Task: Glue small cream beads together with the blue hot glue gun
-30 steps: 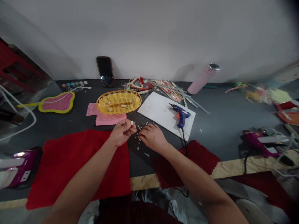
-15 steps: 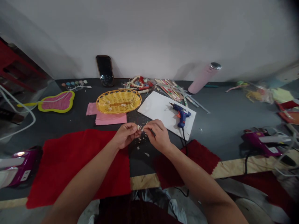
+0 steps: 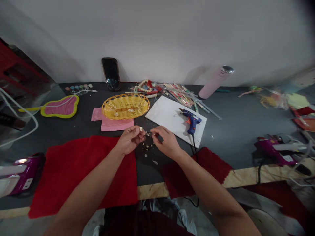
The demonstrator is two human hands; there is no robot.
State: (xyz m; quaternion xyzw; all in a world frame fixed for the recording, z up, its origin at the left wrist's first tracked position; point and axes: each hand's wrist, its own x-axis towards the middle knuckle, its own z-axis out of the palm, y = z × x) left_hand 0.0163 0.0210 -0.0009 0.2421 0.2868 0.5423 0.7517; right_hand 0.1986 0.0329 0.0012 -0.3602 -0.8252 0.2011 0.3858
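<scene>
Between thumb and fingers, my left hand (image 3: pixel 131 139) pinches a small cream-coloured piece (image 3: pixel 141 128), too small to name its kind. My right hand (image 3: pixel 165 141) is a short way to the right, thumb and forefinger closed together; whether a tiny bit sits between them I cannot make out. Pale crumbs (image 3: pixel 147 146) lie scattered on the dark table below and between both hands. Just beyond my left hand stands a yellow wicker basket (image 3: pixel 125 106) with a few small whitish pieces in it, partly over pink sheets (image 3: pixel 117 125).
A blue glue gun (image 3: pixel 192 120) lies on a white board (image 3: pixel 167 113). Red cloth (image 3: pixel 86 170) spreads under my left forearm, a second red cloth (image 3: pixel 211 167) under the right. At the back are a phone (image 3: pixel 111 73), patterned sticks (image 3: pixel 180 93) and a pink bottle (image 3: pixel 215 82).
My hands have moved apart. The left went slightly left and up with the cream-coloured piece, while the right stayed nearly in place.
</scene>
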